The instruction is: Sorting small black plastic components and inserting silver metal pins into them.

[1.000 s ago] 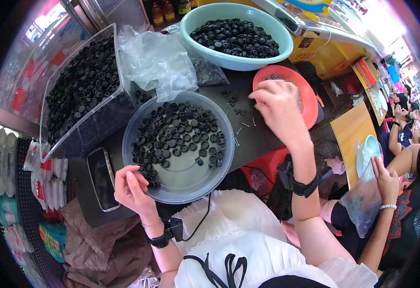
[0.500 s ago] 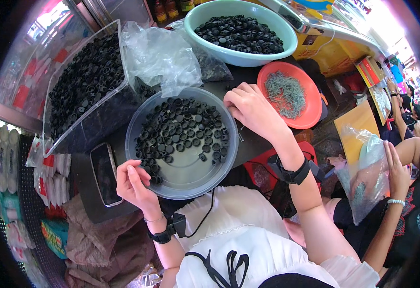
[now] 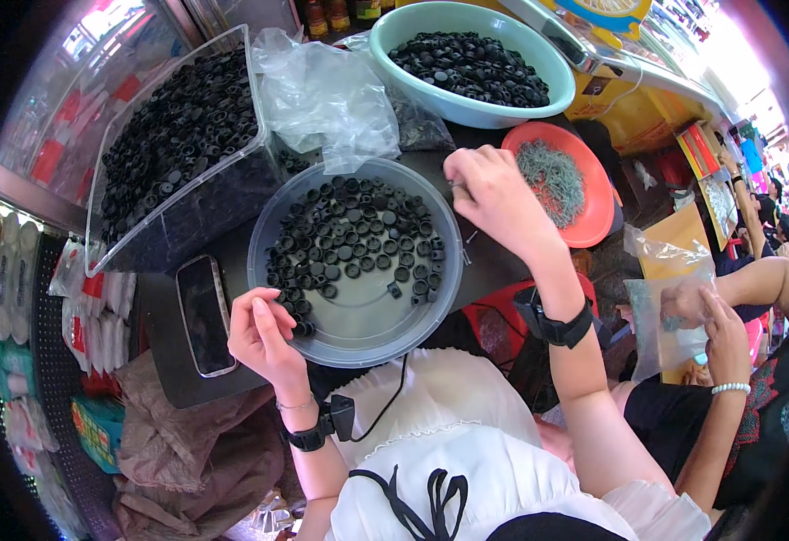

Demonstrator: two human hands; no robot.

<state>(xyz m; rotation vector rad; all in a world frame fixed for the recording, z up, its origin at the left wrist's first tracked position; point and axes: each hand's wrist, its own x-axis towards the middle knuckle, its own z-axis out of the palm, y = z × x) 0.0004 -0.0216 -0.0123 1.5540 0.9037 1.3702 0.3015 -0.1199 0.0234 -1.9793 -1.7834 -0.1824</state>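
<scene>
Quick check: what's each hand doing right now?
Left hand: fingers pinched on a small black cap at the grey bowl rim.
Right hand: closed; contents cannot be told.

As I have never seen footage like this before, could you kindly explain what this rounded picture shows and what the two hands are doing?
It comes from a fisheye camera worn on a person's head, looking down, so straight edges bend. The left hand rests on the rim of a grey basin of small black caps. The right hand pinches something thin at the basin's far edge, too small to identify. Around lie a phone, a clear bin and a green bowl of more caps, and an orange plate of thin metal pieces. At right, another person's hands hold a plastic bag.
</scene>
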